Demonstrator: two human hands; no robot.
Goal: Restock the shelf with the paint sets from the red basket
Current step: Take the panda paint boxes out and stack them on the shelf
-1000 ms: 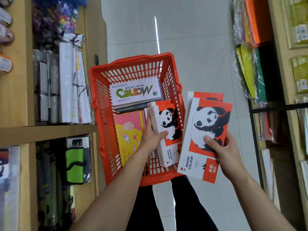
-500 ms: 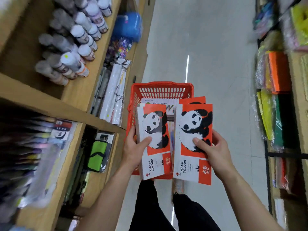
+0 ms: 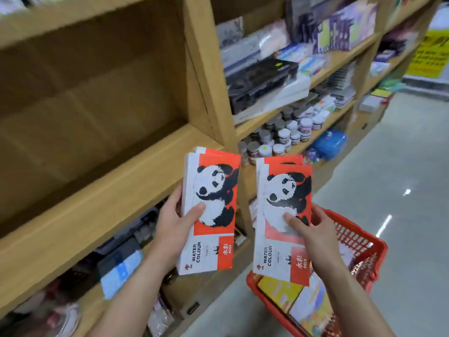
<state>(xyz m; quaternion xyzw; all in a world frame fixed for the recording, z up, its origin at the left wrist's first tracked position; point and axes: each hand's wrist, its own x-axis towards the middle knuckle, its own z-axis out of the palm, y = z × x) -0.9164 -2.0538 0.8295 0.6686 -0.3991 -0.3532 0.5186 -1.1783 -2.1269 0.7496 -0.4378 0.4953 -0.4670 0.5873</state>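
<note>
My left hand (image 3: 174,224) grips a small stack of red-and-white panda watercolour paint sets (image 3: 213,190), thumb on the front cover. My right hand (image 3: 313,232) grips a second stack of the same panda paint sets (image 3: 284,203). Both stacks are held upright in front of a wooden shelf (image 3: 116,181) whose wide compartment behind the left stack holds nothing I can see. The red basket (image 3: 364,251) sits low at the right, partly hidden by my right arm, with a yellow set (image 3: 279,290) and other sets inside.
To the right of the wooden upright (image 3: 206,69), shelves carry boxed sets, a black case (image 3: 262,79) and several small paint jars (image 3: 284,135). The shelf below holds packaged goods (image 3: 121,266). Grey aisle floor (image 3: 401,166) runs along the right.
The view has swung left and up from the basket to the shelf. Both hands have lifted their panda stacks away from the basket and up in front of the bare compartment.
</note>
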